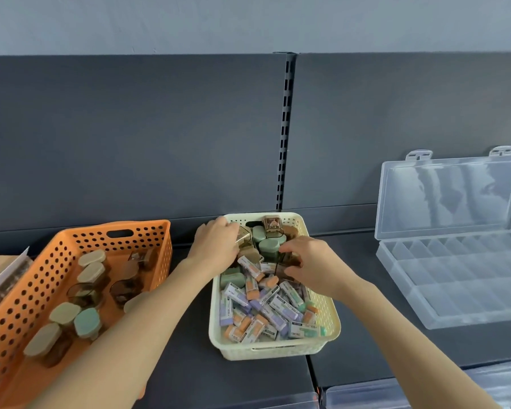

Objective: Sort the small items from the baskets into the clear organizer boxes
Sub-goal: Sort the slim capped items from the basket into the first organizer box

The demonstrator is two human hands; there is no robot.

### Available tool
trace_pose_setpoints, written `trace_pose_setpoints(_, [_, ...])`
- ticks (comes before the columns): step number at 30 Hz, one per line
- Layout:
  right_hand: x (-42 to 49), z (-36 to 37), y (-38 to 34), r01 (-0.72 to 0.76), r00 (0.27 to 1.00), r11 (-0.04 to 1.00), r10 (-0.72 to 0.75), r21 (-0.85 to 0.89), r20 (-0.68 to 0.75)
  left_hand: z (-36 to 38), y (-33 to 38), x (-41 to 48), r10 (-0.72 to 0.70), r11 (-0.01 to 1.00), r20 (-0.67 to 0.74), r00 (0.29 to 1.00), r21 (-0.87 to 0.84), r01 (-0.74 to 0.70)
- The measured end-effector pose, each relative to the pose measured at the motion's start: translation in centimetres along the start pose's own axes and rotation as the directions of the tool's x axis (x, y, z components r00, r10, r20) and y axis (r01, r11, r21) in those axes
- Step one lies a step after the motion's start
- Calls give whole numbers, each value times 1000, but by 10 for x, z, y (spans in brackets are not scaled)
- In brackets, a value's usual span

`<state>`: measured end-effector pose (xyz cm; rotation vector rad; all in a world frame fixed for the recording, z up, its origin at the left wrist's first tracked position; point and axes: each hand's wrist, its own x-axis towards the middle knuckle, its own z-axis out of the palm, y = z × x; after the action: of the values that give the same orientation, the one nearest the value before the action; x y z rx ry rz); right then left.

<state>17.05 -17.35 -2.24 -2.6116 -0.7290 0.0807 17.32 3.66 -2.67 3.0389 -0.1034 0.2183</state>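
A cream basket (325, 317) stands in the middle of the dark shelf, full of several erasers in purple, orange and green sleeves (266, 311) and, at its far end, small capped containers (267, 245). Both hands reach into that far end. My left hand (216, 245) grips a clear brownish container (244, 239). My right hand (310, 261) pinches another brownish container (286, 265). An orange basket (24, 308) on the left holds several more capped containers. An open clear organizer box (455, 278) with empty compartments sits on the right.
The organizer's lid (449, 193) stands up against the dark back panel (130, 137). A cardboard box (0, 270) shows at the far left edge. More clear boxes (396, 394) lie at the bottom right, below the shelf's front.
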Motion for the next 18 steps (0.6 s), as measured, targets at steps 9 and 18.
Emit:
trace_pose_setpoints(9, [60, -2, -3, -151, 973, 982, 168, 115, -158, -14, -6, -2, -125, 917, -87, 988, -389, 81])
trace_pose_setpoints(18, [94, 21, -21, -293, 947, 951, 273, -101, -171, -29, -31, -18, -107, 895, -165, 980, -445, 22])
